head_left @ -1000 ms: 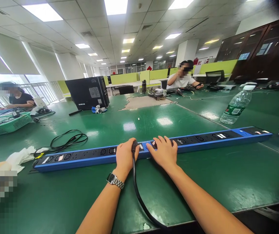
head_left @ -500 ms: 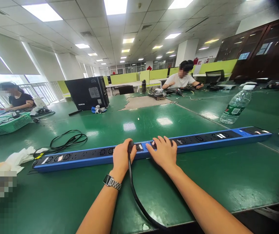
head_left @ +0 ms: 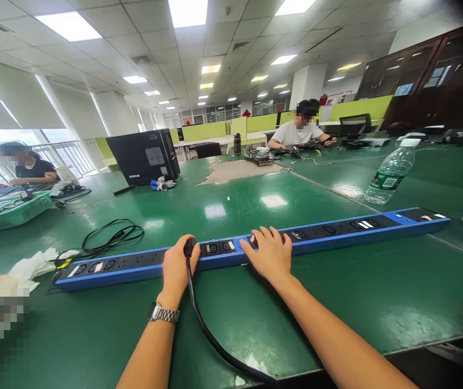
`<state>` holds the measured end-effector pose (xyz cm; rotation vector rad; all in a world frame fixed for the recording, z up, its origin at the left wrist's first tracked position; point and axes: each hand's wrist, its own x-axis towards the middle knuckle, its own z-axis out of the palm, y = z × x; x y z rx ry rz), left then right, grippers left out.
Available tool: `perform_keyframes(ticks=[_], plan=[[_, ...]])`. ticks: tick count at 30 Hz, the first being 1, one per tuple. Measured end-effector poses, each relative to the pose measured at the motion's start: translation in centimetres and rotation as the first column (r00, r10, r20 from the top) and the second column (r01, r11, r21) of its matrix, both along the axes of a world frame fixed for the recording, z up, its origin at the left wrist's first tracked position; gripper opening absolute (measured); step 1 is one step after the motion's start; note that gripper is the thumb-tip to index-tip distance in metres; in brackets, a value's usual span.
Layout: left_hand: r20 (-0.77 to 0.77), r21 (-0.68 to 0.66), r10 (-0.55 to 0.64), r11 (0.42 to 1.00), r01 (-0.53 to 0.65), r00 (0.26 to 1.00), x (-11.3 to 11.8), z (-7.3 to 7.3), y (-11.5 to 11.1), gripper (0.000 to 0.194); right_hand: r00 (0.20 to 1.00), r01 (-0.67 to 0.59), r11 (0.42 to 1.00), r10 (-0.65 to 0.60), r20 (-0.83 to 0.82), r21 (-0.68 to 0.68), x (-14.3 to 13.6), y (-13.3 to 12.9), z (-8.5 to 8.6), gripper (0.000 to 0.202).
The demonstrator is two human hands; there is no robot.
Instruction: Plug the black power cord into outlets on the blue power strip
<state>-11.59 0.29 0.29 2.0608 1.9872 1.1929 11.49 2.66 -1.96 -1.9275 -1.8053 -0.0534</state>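
Observation:
A long blue power strip (head_left: pixel 219 262) with a black socket face lies across the green table. My left hand (head_left: pixel 176 266), with a metal-band watch on its wrist, is closed around a black power cord plug (head_left: pixel 189 247) over the strip's sockets, left of the middle. Whether the plug sits in a socket is hidden by the hand. Its thick black cable (head_left: pixel 210 328) curves down to the table's front edge. My right hand (head_left: pixel 272 253) rests on the strip right of the middle, fingers spread over its top, holding nothing.
A loose black cable (head_left: pixel 113 235) lies behind the strip's left end. A water bottle (head_left: pixel 391 172) stands behind its right part. Farther back are a black computer case (head_left: pixel 140 156), gloves (head_left: pixel 162 184), a green basket (head_left: pixel 20 213) and two seated people (head_left: pixel 296 132).
My left hand has moved left along the power strip with the plug, uncovering sockets near the middle. My right hand stays where it was.

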Motion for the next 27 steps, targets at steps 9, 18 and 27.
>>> perform_keyframes(ticks=[9, 18, 27], plan=[[-0.136, -0.013, -0.08, 0.997, 0.079, 0.987, 0.5, 0.2, -0.2, 0.024, 1.0, -0.004, 1.0, 0.004, -0.004, 0.002, -0.1, 0.0, -0.1, 0.059], [-0.065, 0.006, -0.116, 0.993, 0.117, 0.991, -0.7, -0.8, -0.3, 0.033, 1.0, 0.004, 1.0, -0.004, -0.002, 0.018, -0.1, 0.0, -0.2, 0.058], [0.152, 0.079, -0.303, 0.953, 0.294, 0.941, 7.3, 0.2, 0.7, 0.026, 0.999, 0.0, 0.998, 0.003, -0.042, 0.065, 0.0, -0.1, 0.1, 0.046]])
